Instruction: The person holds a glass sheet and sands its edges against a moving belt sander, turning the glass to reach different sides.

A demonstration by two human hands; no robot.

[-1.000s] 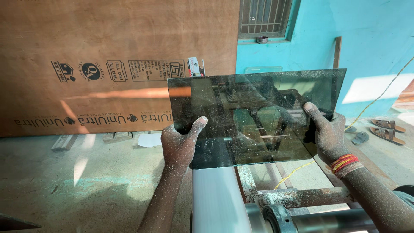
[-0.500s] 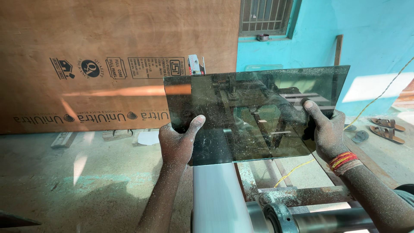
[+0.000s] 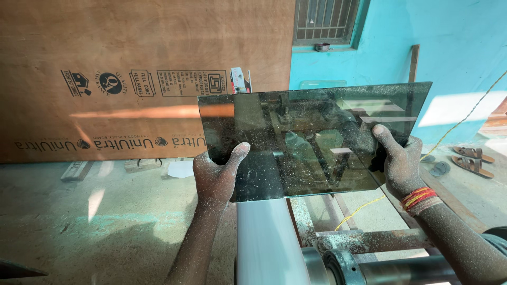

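Gripping a dark glass pane (image 3: pixel 311 140) by its short ends, left hand (image 3: pixel 215 177), right hand (image 3: pixel 400 163), long axis left-right, face toward the camera

I see a dusty concrete floor (image 3: pixel 79 232) carrying a rusty metal frame (image 3: pixel 364 237). Plywood sheet (image 3: pixel 132 68) stands on it against the wall. Sandals (image 3: pixel 472 158), small wood blocks (image 3: pixel 76 170) and a yellow cord (image 3: pixel 359 208) lie there.

The dark tinted glass pane (image 3: pixel 311 137) hides most fingers of each hand; the white roller (image 3: pixel 266 243) and rusty metal frame (image 3: pixel 369 240) run off the bottom edge.
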